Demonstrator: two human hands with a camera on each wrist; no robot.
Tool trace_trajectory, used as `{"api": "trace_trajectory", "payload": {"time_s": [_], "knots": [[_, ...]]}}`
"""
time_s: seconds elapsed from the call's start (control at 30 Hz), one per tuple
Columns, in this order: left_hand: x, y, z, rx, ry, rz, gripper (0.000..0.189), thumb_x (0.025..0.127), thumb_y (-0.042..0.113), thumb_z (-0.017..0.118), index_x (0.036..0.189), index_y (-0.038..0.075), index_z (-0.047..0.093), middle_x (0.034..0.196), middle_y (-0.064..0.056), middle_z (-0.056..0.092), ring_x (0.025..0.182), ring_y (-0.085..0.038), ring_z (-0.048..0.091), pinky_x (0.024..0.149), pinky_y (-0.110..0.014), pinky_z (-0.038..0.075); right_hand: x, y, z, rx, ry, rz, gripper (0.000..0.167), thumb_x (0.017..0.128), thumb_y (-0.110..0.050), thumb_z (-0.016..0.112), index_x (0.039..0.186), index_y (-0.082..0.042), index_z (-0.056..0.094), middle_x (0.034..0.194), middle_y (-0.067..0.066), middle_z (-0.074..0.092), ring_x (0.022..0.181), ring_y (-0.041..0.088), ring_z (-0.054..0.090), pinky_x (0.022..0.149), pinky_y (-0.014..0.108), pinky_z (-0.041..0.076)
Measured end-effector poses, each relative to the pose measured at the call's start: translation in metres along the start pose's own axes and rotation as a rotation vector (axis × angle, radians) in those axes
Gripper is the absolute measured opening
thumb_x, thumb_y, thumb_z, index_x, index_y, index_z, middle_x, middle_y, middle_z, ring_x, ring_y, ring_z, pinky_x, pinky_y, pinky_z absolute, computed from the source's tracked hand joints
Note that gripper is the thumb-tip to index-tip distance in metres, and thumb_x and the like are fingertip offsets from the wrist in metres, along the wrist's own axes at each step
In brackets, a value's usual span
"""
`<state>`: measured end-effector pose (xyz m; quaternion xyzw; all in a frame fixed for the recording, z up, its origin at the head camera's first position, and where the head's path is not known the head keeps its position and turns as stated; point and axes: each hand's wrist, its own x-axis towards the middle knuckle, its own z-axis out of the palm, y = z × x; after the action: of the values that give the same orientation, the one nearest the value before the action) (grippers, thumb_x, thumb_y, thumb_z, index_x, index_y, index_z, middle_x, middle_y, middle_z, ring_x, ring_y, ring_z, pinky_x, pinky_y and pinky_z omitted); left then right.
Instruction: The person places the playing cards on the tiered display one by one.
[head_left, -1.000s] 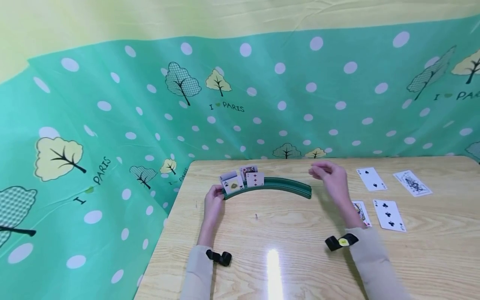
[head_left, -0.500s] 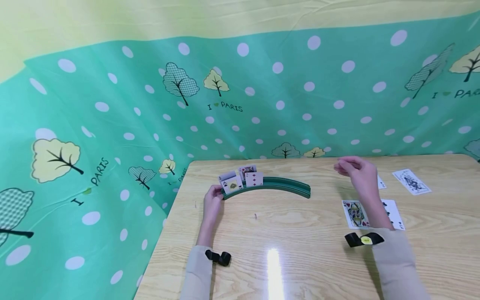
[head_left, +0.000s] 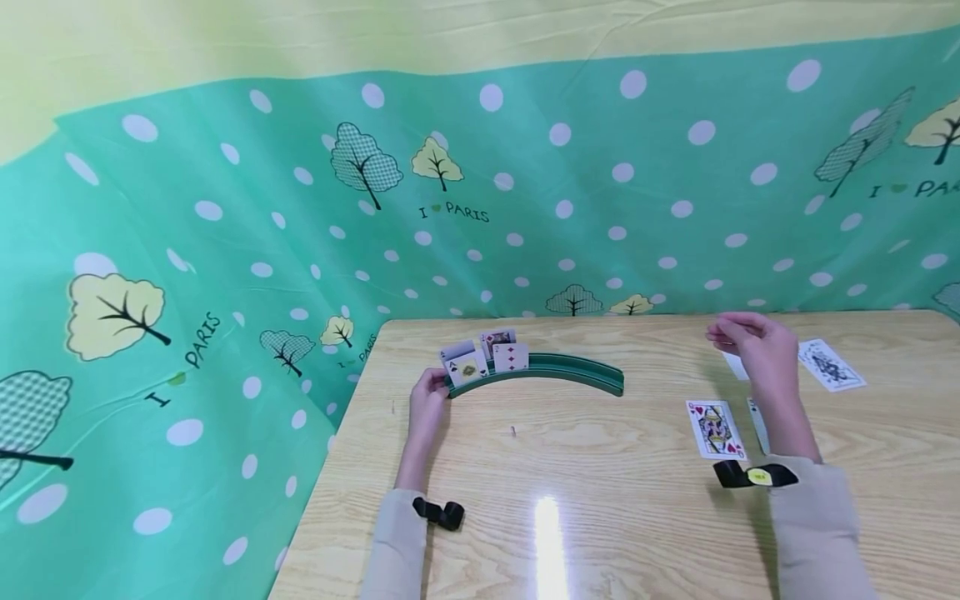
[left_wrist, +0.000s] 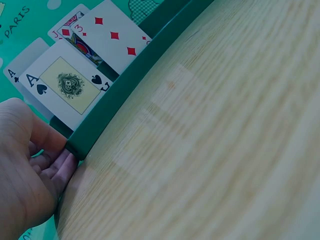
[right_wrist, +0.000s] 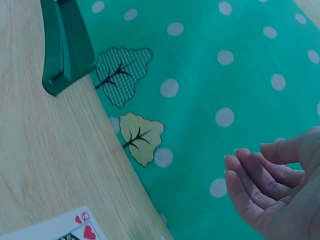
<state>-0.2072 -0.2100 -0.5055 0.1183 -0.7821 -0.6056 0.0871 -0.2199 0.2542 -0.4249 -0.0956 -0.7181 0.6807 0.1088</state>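
My left hand (head_left: pixel 428 406) grips the left end of a curved green card holder (head_left: pixel 573 368), thumb and fingertips at its tip in the left wrist view. An ace of spades (left_wrist: pixel 65 82) and a three of diamonds (left_wrist: pixel 112 35) stand in its front slot. Behind them are a second ace (left_wrist: pixel 22 65) and a jack of diamonds (left_wrist: pixel 67 22), both partly covered. My right hand (head_left: pixel 768 350) hovers above the loose cards at the right, fingers loosely bent and nothing between them. Below it lies a queen of hearts (head_left: pixel 716 429).
Two cards are partly hidden under my right hand and forearm: a white one (head_left: pixel 737 365) and another (head_left: pixel 757 423) beside the queen. Farther right lies a card with a black figure (head_left: pixel 831 365). A green dotted cloth (head_left: pixel 525 250) hangs behind the wooden table (head_left: pixel 600 500).
My right hand has moved right, away from the holder's right end to over the loose cards, uncovering the queen of hearts. The left hand stays at the holder.
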Motion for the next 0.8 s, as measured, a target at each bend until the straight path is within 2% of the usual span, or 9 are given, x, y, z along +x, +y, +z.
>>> {"api": "trace_trajectory", "payload": {"time_s": [0.3,0.47,0.7,0.8], "knots": [[0.001,0.002,0.002,0.015,0.006,-0.002,0.038,0.087,-0.006,0.049,0.123,-0.008,0.061,0.120,-0.025,0.064,0.112,-0.036,0.061,0.096,-0.043,0.050,0.004,0.007,-0.016,0.016,0.033,0.032,0.011,0.103,-0.013,0.062,0.102,-0.021,0.069,0.084,-0.016,0.072,0.078,-0.001,0.070,0.072,0.014,0.055],[0.000,0.002,0.002,0.015,0.006,-0.006,0.038,0.087,-0.007,0.049,0.123,-0.007,0.061,0.120,-0.024,0.064,0.111,-0.035,0.060,0.097,-0.043,0.049,0.007,0.010,-0.025,0.000,0.048,0.068,0.008,0.104,-0.015,0.063,0.105,-0.020,0.068,0.085,-0.017,0.071,0.078,-0.002,0.069,0.072,0.013,0.055],[0.000,0.003,0.001,0.015,0.001,-0.010,0.038,0.088,-0.008,0.048,0.124,-0.007,0.061,0.121,-0.025,0.064,0.112,-0.036,0.060,0.098,-0.044,0.048,0.008,0.014,-0.034,0.059,0.054,0.139,0.009,0.103,-0.016,0.064,0.112,-0.016,0.065,0.087,-0.016,0.070,0.080,0.000,0.068,0.073,0.013,0.054],[0.000,0.002,0.001,0.011,0.004,-0.013,0.038,0.088,-0.008,0.048,0.124,-0.007,0.061,0.122,-0.025,0.064,0.113,-0.036,0.060,0.100,-0.045,0.048,0.009,0.014,-0.037,0.043,0.059,0.152,0.009,0.103,-0.017,0.064,0.112,-0.017,0.065,0.087,-0.016,0.070,0.081,-0.001,0.068,0.073,0.013,0.054]]}}
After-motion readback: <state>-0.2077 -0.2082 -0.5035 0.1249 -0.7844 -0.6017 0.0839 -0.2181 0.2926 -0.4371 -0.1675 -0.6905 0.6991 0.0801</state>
